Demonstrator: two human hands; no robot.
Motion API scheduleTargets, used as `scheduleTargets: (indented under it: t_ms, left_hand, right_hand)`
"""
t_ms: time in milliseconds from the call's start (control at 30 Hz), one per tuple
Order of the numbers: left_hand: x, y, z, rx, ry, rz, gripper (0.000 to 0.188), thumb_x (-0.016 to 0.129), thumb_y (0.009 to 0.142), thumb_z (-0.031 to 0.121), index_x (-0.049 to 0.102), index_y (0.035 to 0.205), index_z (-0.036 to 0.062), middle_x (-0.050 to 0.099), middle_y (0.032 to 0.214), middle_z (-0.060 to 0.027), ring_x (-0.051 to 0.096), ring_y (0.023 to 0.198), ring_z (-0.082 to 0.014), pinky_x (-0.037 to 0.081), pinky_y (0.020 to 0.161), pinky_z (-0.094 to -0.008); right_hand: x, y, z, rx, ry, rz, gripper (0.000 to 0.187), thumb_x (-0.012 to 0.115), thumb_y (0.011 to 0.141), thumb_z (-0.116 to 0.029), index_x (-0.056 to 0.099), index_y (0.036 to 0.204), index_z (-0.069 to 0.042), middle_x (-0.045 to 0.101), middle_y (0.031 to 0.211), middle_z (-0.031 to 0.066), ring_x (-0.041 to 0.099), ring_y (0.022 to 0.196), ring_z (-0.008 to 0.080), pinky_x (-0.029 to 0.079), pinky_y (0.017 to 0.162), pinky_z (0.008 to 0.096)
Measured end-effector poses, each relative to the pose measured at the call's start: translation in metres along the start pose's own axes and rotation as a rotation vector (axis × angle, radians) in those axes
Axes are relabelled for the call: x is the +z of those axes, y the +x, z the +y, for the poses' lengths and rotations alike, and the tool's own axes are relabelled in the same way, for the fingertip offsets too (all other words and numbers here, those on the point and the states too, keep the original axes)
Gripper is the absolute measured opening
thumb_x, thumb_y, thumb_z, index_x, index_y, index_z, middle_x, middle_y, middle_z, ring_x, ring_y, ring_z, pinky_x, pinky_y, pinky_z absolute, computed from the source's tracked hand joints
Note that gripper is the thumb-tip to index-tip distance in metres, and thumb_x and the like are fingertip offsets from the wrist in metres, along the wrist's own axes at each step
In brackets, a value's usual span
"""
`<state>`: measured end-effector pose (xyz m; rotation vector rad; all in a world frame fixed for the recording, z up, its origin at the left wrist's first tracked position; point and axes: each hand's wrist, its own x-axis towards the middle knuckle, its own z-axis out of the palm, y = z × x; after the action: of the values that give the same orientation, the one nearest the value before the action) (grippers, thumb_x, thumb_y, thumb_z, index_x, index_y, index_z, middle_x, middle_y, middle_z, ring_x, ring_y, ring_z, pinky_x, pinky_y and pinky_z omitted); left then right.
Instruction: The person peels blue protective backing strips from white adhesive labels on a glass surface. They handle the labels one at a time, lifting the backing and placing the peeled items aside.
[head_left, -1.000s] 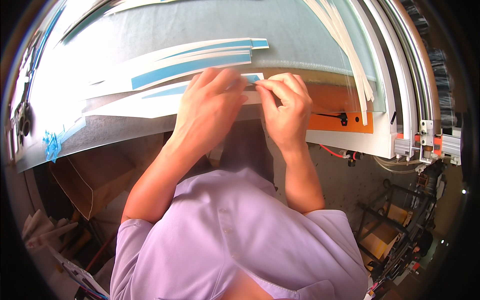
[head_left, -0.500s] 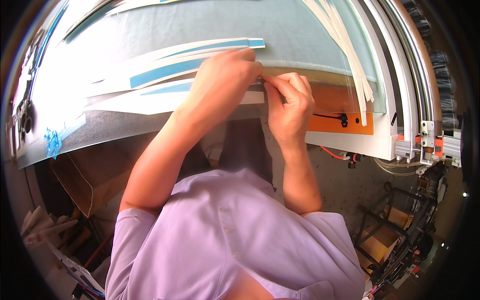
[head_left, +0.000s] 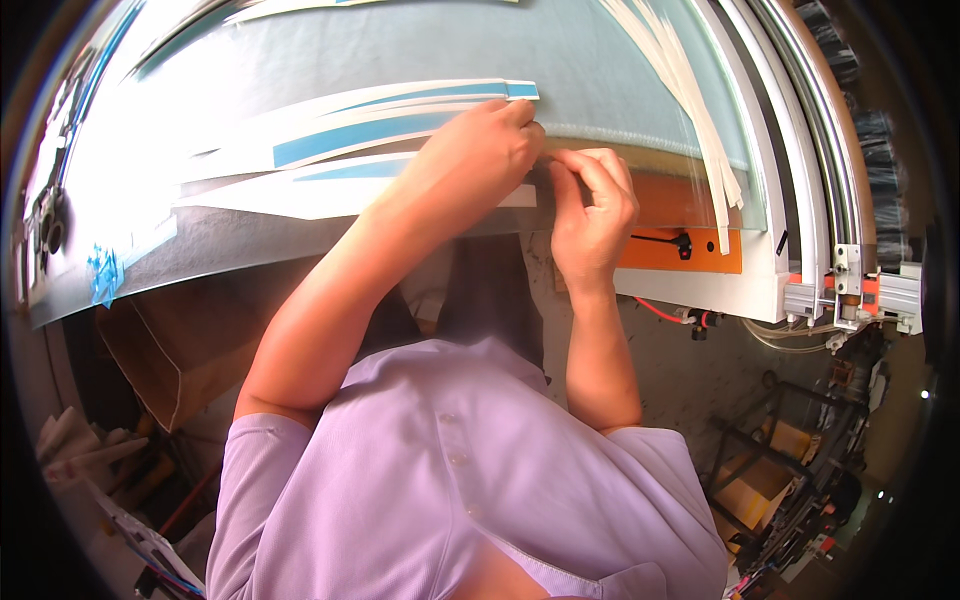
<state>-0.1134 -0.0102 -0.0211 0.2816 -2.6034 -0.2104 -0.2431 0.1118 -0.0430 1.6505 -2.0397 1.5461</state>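
Observation:
My left hand (head_left: 485,150) is closed, its fingertips bunched above the near edge of the glass-topped table (head_left: 600,90). Close beside it on the right, my right hand (head_left: 597,210) pinches with thumb and forefinger. Whatever the fingertips hold is too small and too covered to make out. A long white strip with a blue middle (head_left: 365,137) runs under my left wrist. Just beyond lies another blue-and-white strip (head_left: 521,91), its square end past my left knuckles. A wide white strip (head_left: 300,197) lies nearest me, partly hidden by my left forearm.
Several narrow cream strips (head_left: 690,95) lie in a bundle at the right. An orange panel (head_left: 720,252) with a black fitting sits under the table's right edge, beside a metal rail (head_left: 815,130). Crumpled blue film (head_left: 105,275) clings to the left corner. A cardboard box (head_left: 165,365) stands below.
Both hands have shifted slightly to the right, and their fingertips have come a little apart. The blue-and-white strips have slid a little to the right too.

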Motion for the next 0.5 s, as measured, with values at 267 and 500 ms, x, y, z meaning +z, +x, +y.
scheduleTargets:
  t_ms: [267,500]
  left_hand:
    - [-0.049,-0.038,-0.012,-0.357,-0.307,0.125,0.012,0.066,0.087,-0.008,0.059,0.093,0.0006,0.061,0.100,-0.0123,0.064,0.092,-0.0337,0.054,0.081,-0.0430]
    - [-0.211,-0.305,-0.159,-0.953,0.334,0.422,0.013,0.066,0.100,0.004,0.072,0.111,0.0002,0.072,0.104,-0.0110,0.068,0.091,-0.0207,0.055,0.084,-0.0335]
  right_hand:
    - [0.004,-0.001,0.002,-0.075,-0.137,-0.017,0.008,0.074,0.090,-0.001,0.078,0.095,-0.005,0.067,0.086,0.0072,0.062,0.083,0.0303,0.050,0.076,0.0417]
    - [-0.002,-0.002,0.002,-0.070,-0.162,-0.042,0.006,0.075,0.091,-0.002,0.076,0.097,-0.003,0.066,0.087,0.0078,0.061,0.084,0.0295,0.049,0.077,0.0413]
